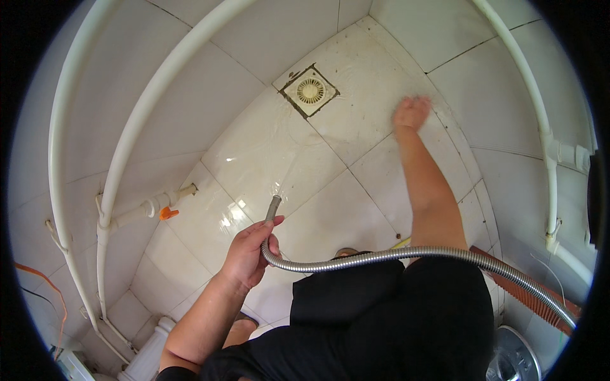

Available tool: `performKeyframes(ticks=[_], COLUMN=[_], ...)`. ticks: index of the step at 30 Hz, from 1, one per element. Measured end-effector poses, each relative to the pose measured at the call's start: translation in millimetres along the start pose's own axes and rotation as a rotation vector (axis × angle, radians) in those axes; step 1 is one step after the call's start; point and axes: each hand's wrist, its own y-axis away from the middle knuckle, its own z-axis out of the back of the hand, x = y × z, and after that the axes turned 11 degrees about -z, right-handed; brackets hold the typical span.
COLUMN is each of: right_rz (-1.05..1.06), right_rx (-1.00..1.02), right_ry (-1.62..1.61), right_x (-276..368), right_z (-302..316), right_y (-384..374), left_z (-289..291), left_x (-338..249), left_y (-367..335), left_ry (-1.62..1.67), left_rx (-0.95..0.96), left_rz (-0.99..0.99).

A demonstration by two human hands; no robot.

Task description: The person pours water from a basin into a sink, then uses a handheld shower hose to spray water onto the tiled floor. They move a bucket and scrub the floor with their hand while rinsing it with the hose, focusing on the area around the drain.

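Observation:
My left hand (250,249) is closed round a flexible metal hose (406,254) just behind its grey end piece (273,208). Water sprays from that end onto the wet tiled floor (254,146). From my hand the hose runs right, across my black clothing and over my right arm, toward the lower right edge. My right hand (412,112) is stretched out low by the foot of the right wall, smeared by motion; nothing can be made out in it. A square floor drain (311,91) with a round slotted grate lies ahead, to the left of that hand.
White pipes (136,101) run down the left wall, with an orange valve handle (168,213) on a branch near the floor. Another white pipe (540,120) follows the right wall. A reddish-brown ribbed object (527,286) and a metal basin (518,355) stand at the lower right.

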Motion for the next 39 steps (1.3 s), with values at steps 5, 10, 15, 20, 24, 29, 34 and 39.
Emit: performKeyframes(ticks=[5, 10, 15, 20, 24, 29, 34, 39], right_rz=[0.162, 0.061, 0.173, 0.067, 0.072, 0.098, 0.138, 0.319], right_rx=[0.129, -0.151, -0.039, 0.587, 0.267, 0.207, 0.182, 0.381], right_ry=[-0.566, -0.092, 0.147, -0.812, -0.544, 0.069, -0.100, -0.565], right_x=[70.3, 17.2, 37.8, 103.3, 31.9, -55.9, 32.0, 118.8], right_z=[6.2, 21.4, -4.4, 10.1, 38.8, 69.3, 27.6, 19.2], right_y=[-1.7, -39.0, -32.2, 3.0, 20.9, 91.3, 131.9, 123.3], left_z=[-10.5, -13.7, -19.2, -22.9, -16.8, 1.4, 9.7, 19.2], left_x=[-13.5, -21.7, -21.3, -32.2, -32.9, -14.2, -6.8, -3.6], left_y=[-5.6, -8.8, -16.8, -18.7, -12.0, -4.5, 2.9, 6.7], left_ry=[-0.020, -0.011, -0.017, -0.021, -0.054, -0.026, -0.045, -0.040], left_rx=[0.012, -0.020, 0.011, 0.095, 0.109, 0.079, 0.040, 0.049], left_rz=[-0.035, -0.078, -0.101, -0.114, -0.096, 0.011, 0.038, 0.021])
